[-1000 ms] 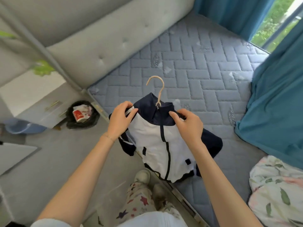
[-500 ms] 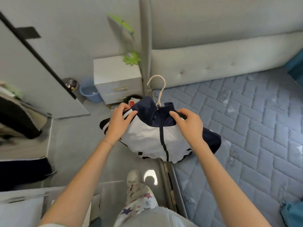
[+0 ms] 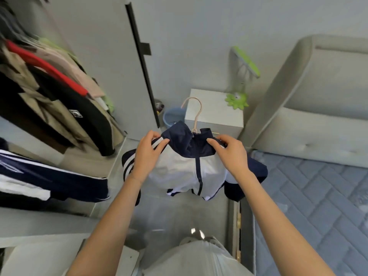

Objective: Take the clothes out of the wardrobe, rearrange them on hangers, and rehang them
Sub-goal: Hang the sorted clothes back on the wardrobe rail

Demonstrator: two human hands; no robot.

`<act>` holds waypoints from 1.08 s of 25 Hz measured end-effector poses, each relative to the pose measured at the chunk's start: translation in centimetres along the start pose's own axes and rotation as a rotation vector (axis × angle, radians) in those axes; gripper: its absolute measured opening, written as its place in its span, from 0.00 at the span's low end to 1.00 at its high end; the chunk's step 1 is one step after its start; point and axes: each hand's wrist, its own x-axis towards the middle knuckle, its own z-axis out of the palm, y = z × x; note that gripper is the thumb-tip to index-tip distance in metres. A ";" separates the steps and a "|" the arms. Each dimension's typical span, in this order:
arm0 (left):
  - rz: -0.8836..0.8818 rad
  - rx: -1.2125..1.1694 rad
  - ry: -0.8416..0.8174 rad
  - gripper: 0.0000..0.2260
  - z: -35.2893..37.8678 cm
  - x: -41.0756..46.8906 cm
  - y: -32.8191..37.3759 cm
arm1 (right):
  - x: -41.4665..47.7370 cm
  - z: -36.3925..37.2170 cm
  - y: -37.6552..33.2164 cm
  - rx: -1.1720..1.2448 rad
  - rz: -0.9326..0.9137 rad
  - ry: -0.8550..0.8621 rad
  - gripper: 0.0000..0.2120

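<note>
Now swinging away from the bed [image 3: 318,196], a person is carrying the jacket [image 3: 191,168] on its hanger [image 3: 196,114] toward the wardrobe [image 3: 89,164]. A second ago the jacket was hanging over the mattress, with curtains filling the right of the frame. Half a second ago the view was already sweeping left past the nightstand [image 3: 215,116]. Hanging clothes [image 3: 65,108] are now crowding the upper left of the frame, blurred by the turn, and the bed is sliding to the lower right.

The jacket is hanging at frame centre, above the floor, between wardrobe and bed and in front of the nightstand. The left grip [image 3: 148,154] is pinching the striped shoulder. The right grip [image 3: 232,154] is curling its fingers over the other shoulder, just beside the collar. Neither hold is changing through the turn. The hook is sticking up free above the collar, with nothing touching it.

Judging by this, the arranging on the hanger is looking finished and the rehanging is beginning. The rail itself is not showing clearly. One grip will probably be needing to shift to the hook before the jacket goes up among the other clothes.
</note>
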 end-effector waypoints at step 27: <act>-0.541 0.166 0.818 0.09 -24.2 15.9 -13.6 | 29.7 29.3 -30.0 0.024 -0.714 -0.800 0.20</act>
